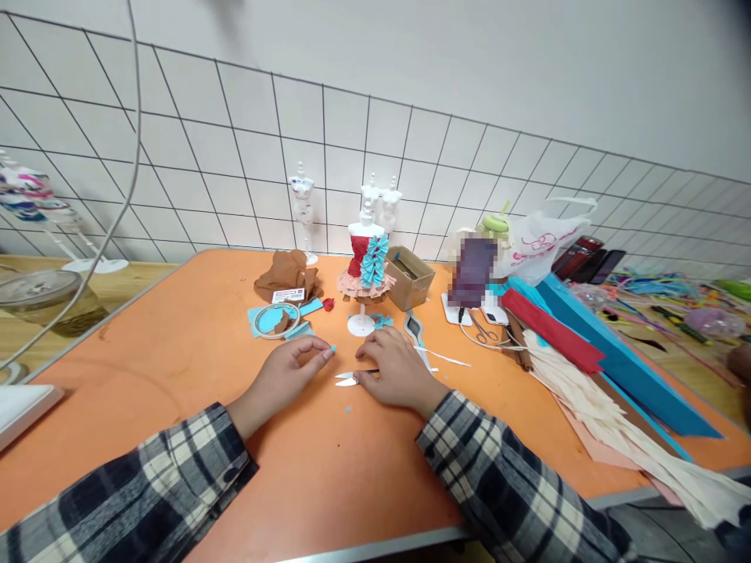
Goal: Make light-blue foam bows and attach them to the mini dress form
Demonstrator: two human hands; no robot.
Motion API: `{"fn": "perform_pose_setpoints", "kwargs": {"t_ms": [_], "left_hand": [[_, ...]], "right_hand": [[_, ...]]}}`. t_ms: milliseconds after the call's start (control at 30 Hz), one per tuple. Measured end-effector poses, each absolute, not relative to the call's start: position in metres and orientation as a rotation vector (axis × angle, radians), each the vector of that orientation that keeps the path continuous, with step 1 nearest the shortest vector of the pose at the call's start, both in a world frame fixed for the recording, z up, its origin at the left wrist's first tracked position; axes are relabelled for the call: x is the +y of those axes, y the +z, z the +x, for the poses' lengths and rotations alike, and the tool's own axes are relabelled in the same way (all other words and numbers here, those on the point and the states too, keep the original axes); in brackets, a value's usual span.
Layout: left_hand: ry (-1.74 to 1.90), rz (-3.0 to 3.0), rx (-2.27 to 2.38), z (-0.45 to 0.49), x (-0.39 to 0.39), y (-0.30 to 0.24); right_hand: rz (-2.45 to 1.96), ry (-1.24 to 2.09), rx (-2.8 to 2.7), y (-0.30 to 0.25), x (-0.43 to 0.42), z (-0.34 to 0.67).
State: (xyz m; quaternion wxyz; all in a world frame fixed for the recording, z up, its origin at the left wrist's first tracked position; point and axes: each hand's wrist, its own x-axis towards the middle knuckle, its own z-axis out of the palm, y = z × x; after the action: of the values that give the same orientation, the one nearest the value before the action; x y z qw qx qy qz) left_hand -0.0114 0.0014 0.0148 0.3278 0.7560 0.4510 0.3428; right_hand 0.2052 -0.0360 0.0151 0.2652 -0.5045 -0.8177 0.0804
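My left hand (289,371) rests on the orange table (176,352) and pinches a tiny turquoise scrap (332,349) at its fingertips. My right hand (397,367) lies over the handles of small scissors (349,378); the open blades stick out to the left, flat on the table. Just behind the hands stands a small white mannequin (366,270) in a red, turquoise and peach ruffled dress. A turquoise fleck (348,408) lies in front of the scissors.
Brown fabric (287,275), a tape ring on turquoise paper (283,320), a cardboard box (409,277), bare mannequins by the wire grid, a second pair of scissors (484,331), a plastic bag (540,242), and red, blue and cream paper sheets (587,352) at right.
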Motion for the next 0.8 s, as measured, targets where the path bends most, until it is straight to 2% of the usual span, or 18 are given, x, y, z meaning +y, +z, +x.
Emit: {"fn": "perform_pose_setpoints", "kwargs": {"t_ms": [167,300,600,800], "left_hand": [[0.907,1.783,1.191,-0.013,0.003,0.016],[0.888,1.744,1.161,-0.013,0.002,0.016],[0.888,1.686,1.063,-0.008,-0.006,0.017],[0.853,1.696,1.046,-0.004,-0.009,0.018]], "right_hand": [[-1.468,0.295,-2.295,0.004,-0.031,0.207],[-1.568,0.4,-2.115,0.002,-0.029,0.201],[-1.448,0.611,-1.993,0.009,-0.047,0.181],[-1.462,0.602,-1.961,0.009,-0.052,0.176]]}}
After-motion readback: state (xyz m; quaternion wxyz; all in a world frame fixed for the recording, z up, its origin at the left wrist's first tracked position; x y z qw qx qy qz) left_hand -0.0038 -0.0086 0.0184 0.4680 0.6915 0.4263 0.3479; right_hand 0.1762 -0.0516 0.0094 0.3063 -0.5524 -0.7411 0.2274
